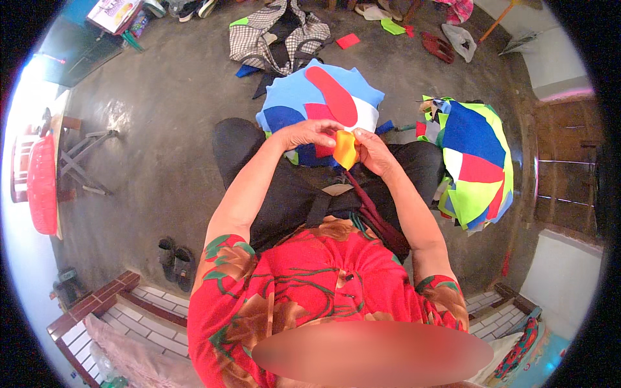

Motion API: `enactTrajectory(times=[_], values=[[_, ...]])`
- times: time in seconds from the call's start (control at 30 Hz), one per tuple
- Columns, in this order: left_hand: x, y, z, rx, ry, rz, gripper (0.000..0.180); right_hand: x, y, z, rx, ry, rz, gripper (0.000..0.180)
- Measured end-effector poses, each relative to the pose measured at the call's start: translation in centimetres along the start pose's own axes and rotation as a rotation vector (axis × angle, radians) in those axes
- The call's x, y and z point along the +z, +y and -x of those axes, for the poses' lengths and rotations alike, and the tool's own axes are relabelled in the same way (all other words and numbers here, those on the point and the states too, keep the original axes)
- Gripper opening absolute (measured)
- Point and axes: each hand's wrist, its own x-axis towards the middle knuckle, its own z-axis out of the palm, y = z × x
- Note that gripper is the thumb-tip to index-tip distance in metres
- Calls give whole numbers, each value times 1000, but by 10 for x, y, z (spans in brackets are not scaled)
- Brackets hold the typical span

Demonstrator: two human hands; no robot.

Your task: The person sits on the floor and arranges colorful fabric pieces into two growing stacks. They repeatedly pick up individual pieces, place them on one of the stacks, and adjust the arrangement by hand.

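A small yellow-orange piece of cloth (346, 152) hangs between my hands, above my lap. The fingers of my left hand (305, 134) pinch at its upper left edge. My right hand (374, 154) grips it from the right side, thumb and fingers together. Just beyond lies a stack of cloth pieces (291, 87), light blue on top, with a navy patch and a white one. A long red sole-shaped cloth piece (333, 97) rests on that stack, and more red cloth shows under my left hand.
To my right stands a heap of coloured cloth pieces (475, 145). A checked cloth bundle (252, 42) lies ahead on the floor, near a red scrap (347, 41). Dark red shoes (436, 48) sit at the far right. A red plastic basin (42, 184) is at the left.
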Motion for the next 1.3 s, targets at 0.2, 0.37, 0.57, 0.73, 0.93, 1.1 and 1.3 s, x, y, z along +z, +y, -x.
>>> enactTrajectory(times=[0.2,0.37,0.57,0.73,0.93,1.1,1.3], values=[[-6,-19,-8,-202,-10,-140,25,-14,16,-14,-39,162,40,19],[-25,-8,2,-88,166,107,30,-16,1,-6,56,282,68,15],[-45,6,8,37,585,230,34,-10,-5,-4,26,322,63,15],[-61,9,4,242,676,337,28,-11,-2,-6,14,309,86,13],[-58,24,-3,546,428,672,32,-13,-3,-2,22,303,128,13],[-71,-11,-4,-4,733,330,27,-12,-2,-3,10,298,149,14],[-71,-33,1,-359,869,-81,25,-11,-3,-2,14,303,177,17]])
